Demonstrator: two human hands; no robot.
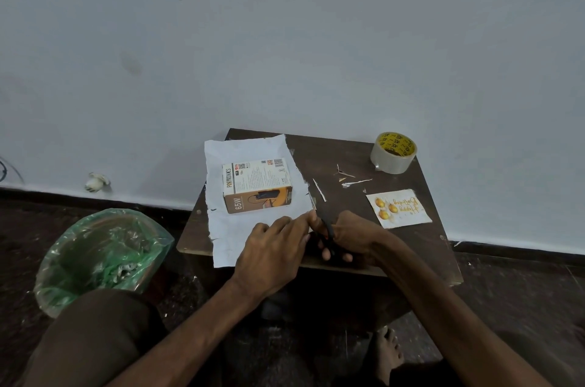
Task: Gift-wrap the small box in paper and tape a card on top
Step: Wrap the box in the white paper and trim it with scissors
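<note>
A small white and brown box [257, 184] printed "65W" lies on a sheet of white paper [234, 231] on the left part of a low dark wooden table [408, 244]. My right hand [346, 238] is shut on black scissors [327, 222], whose blades point at the paper's right edge. My left hand [272, 247] rests flat on the paper's near right corner, fingertips touching the edge beside the blades. A birthday card [398, 208] with gold ornaments lies on the right of the table. A roll of clear tape [393, 152] stands at the far right corner.
Thin paper scraps [351, 179] lie scattered mid-table. A bin lined with a green plastic bag [101, 255] sits on the floor to the left. A grey wall rises right behind the table. My knees and a bare foot [387, 352] are below the table's front edge.
</note>
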